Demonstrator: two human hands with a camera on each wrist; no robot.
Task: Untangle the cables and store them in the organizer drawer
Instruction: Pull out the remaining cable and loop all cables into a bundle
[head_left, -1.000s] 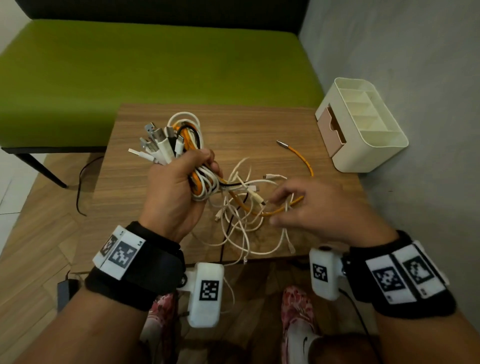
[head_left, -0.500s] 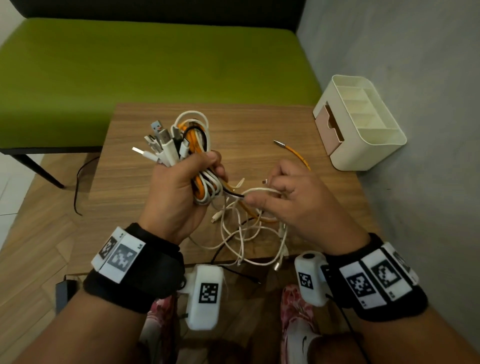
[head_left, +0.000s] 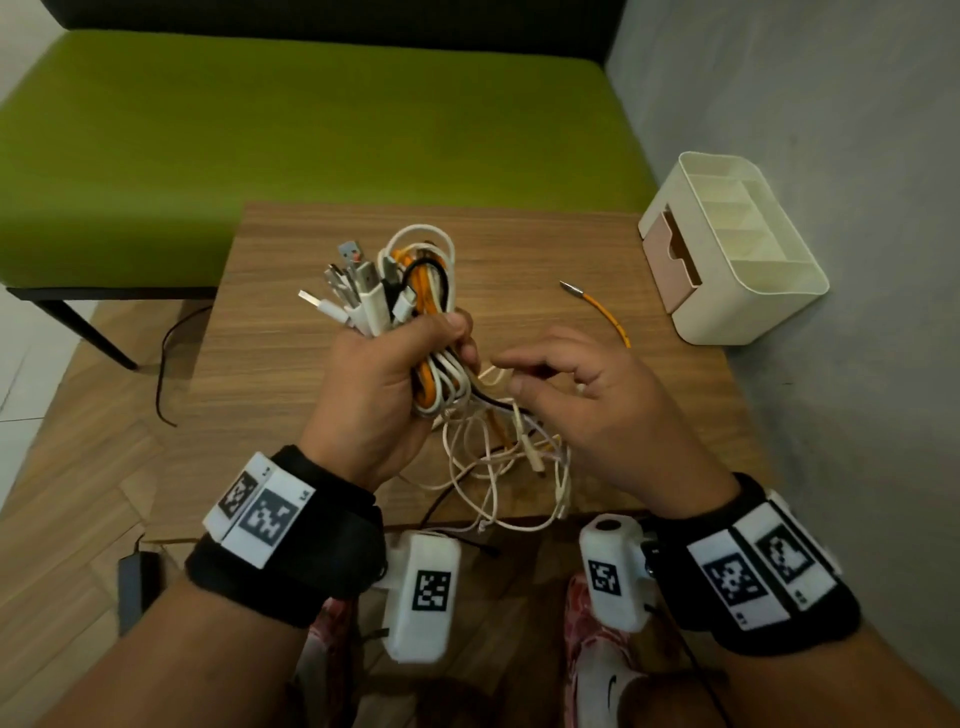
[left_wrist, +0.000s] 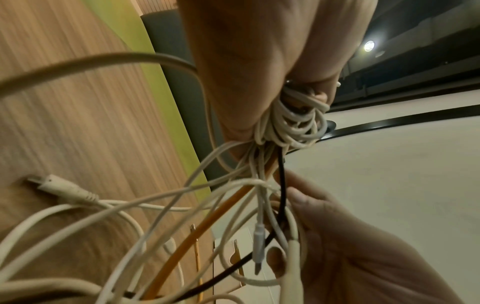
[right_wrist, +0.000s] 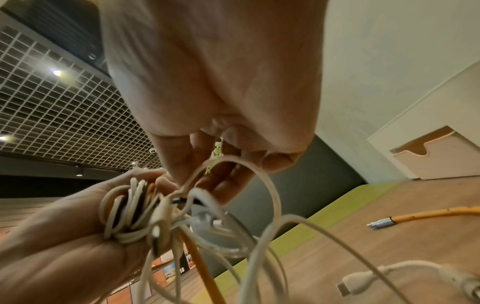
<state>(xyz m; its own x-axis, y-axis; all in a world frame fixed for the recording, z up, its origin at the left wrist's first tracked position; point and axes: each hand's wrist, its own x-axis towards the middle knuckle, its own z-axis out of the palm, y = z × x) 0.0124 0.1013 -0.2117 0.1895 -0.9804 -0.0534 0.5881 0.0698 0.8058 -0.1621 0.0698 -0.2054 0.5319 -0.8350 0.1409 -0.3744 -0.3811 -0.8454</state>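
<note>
My left hand (head_left: 384, 384) grips the bundle (head_left: 415, 291) above the surface (head_left: 270, 364), fingers curled fully round the gathered loops, with the plugs fanned out above my fist. This grip matches the one a second ago; the bundle now sits slightly higher and closer to me.

Below the fist, the loose cables (head_left: 498, 457) hang in a tangle down to the near edge of the surface. A black cable (left_wrist: 281, 185) and an orange cable (left_wrist: 207, 222) run through the white strands.

My right hand (head_left: 587, 400) has changed most. A second ago it lay low over the tangle; half a second ago it pinched a white strand. It is now raised just beside the left fist, fingers half curled, with a white loop (right_wrist: 249, 164) passing over the fingertips. The wrist views are crowded, so I cannot tell whether the hand pinches that loop or only hooks it.

Judgement: one strand is being isolated for pulling free. Untangling is at an early stage.

The orange cable's free end (head_left: 571, 287) lies on the surface toward the right. The organizer (head_left: 753, 291) stands at the far right corner, with its drawer (head_left: 670, 260) barely open. No cable is stored yet.
</note>
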